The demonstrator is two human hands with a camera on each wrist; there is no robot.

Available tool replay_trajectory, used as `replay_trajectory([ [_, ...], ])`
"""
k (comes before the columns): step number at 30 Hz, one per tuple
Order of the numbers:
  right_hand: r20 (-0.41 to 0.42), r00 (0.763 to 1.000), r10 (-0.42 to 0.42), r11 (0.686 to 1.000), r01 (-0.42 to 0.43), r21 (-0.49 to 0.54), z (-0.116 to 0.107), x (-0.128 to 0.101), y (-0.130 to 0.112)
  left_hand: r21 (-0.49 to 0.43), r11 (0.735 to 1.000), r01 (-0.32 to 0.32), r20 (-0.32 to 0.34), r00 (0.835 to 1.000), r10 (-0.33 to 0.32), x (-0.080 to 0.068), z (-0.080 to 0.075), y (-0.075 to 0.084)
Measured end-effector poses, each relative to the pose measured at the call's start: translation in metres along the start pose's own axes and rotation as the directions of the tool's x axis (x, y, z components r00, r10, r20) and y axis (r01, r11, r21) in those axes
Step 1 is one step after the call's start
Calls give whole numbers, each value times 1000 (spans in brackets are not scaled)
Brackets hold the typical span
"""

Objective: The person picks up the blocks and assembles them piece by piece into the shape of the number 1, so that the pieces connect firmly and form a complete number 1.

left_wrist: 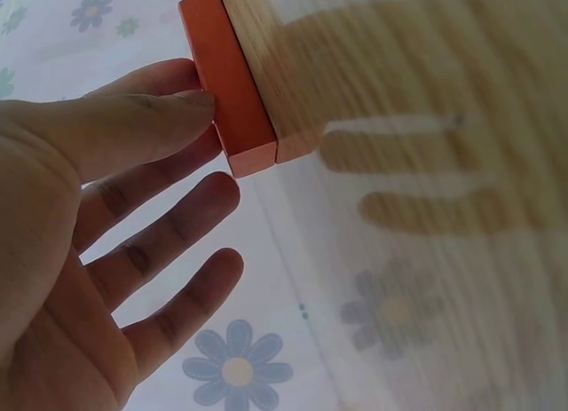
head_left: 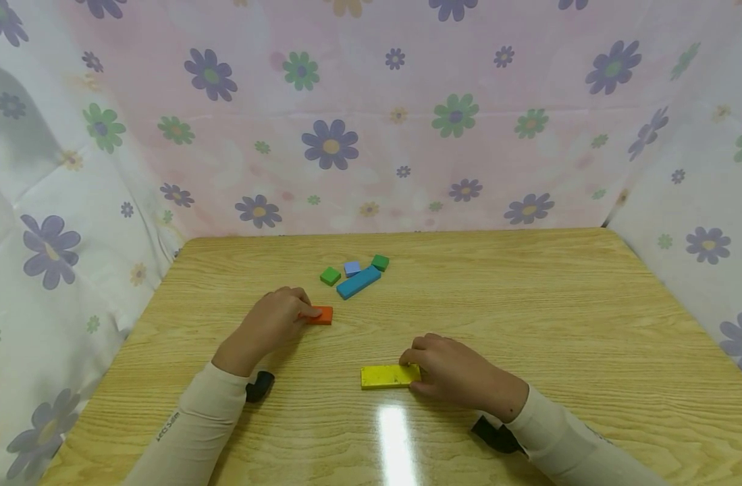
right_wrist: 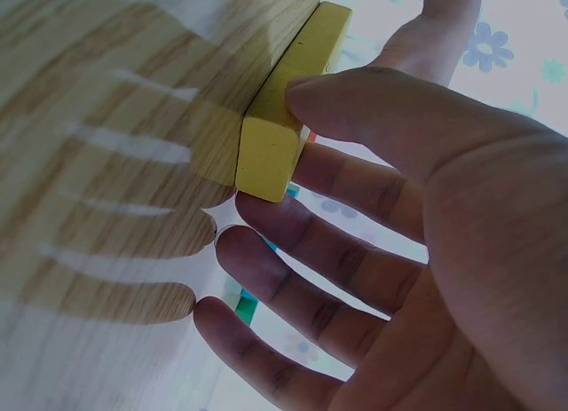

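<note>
My left hand (head_left: 277,316) pinches an orange block (head_left: 324,315) lying flat on the wooden table, left of the middle. In the left wrist view the thumb presses one face of this block (left_wrist: 232,87), while the other fingers spread away from it. Nearer to me, a long yellow block (head_left: 385,376) lies flat with its right end between the thumb and fingers of my right hand (head_left: 456,371). The right wrist view has the thumb on a long side of the yellow block (right_wrist: 288,100); the lower fingertips rest near the glossy tabletop.
Beyond the hands lie a long blue block (head_left: 358,282), a small light-blue block (head_left: 352,268), a light-green block (head_left: 330,276) and a darker green block (head_left: 380,262). Flowered cloth (head_left: 371,135) hangs behind the table (head_left: 528,304) and along both sides.
</note>
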State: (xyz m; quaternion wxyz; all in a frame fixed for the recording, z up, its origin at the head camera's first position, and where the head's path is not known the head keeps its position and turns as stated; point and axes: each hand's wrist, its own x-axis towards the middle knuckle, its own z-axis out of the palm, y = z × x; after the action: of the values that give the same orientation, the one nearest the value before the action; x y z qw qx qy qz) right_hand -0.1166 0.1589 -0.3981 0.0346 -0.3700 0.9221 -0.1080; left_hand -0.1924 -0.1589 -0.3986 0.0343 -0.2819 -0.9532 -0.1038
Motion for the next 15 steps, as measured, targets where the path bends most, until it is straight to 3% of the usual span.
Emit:
replay_trajectory([
  [9, -6, 1000, -15, 1000, 15, -8, 0, 0, 1, 8, 1000, 2, 11, 1000, -2, 0, 0, 5],
  [15, -13, 1000, -13, 1000, 12, -6, 0, -1, 1, 21, 999, -35, -3, 999, 35, 1, 2, 9],
])
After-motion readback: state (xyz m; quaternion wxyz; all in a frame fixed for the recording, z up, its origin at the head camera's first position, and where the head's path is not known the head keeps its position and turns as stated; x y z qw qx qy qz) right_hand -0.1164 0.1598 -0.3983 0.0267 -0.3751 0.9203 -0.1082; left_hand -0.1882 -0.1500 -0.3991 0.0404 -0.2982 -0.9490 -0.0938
